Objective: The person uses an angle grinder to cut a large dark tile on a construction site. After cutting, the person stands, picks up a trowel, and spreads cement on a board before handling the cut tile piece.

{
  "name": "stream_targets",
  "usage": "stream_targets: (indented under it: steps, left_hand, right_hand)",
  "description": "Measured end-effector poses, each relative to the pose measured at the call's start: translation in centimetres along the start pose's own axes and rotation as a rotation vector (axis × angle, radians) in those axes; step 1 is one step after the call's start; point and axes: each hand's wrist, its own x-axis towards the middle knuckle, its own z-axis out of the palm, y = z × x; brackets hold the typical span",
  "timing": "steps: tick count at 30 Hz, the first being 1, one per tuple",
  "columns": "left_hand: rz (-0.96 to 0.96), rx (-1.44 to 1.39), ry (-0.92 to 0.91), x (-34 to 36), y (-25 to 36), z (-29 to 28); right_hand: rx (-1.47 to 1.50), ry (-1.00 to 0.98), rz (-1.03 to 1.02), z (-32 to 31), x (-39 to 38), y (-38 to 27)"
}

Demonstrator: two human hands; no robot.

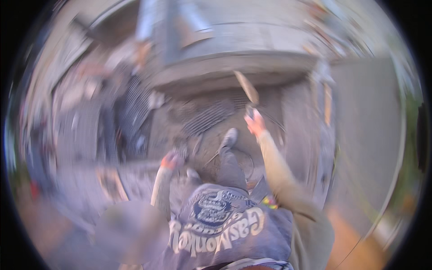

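Observation:
My right hand (255,122) is stretched out forward, its fingers wrapped round the handle of what looks like a trowel (246,86). The trowel's long tan blade points away from me, toward a grey ledge (234,69). Motion blur hides its exact shape. My left hand (170,160) is lower and to the left, near a grey lump (181,149) that I cannot make out. Its fingers are smeared, so whether it holds anything does not show.
Ribbed grey panels (137,99) lie at the left, and another ribbed piece (209,118) is on the dusty floor ahead. My shoe (229,137) stands near a thin loop of cable or hose (248,159). A wooden piece (112,184) lies at the lower left.

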Motion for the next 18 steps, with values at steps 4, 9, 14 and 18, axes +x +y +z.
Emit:
stream_targets:
  steps: [4, 9, 14, 18]
  left_hand:
    - [0.072, -0.152, 0.189, -7.0, -5.8, -4.0]
    - [-0.152, -0.138, 0.39, -17.2, -23.7, -4.1]
    - [-0.491, -0.51, 0.47, -25.8, -43.3, -2.3]
    - [-0.735, -0.802, 0.545, -33.1, -57.0, 0.3]
  right_hand:
    - [0.338, -0.334, 0.26, 16.2, -11.4, 3.3]
    - [-0.195, -0.666, 0.235, 26.2, -20.2, 6.3]
    - [-0.537, -0.723, -0.019, 35.1, -27.1, 5.2]
    - [-0.66, -0.724, -0.101, 44.7, -33.6, 6.5]
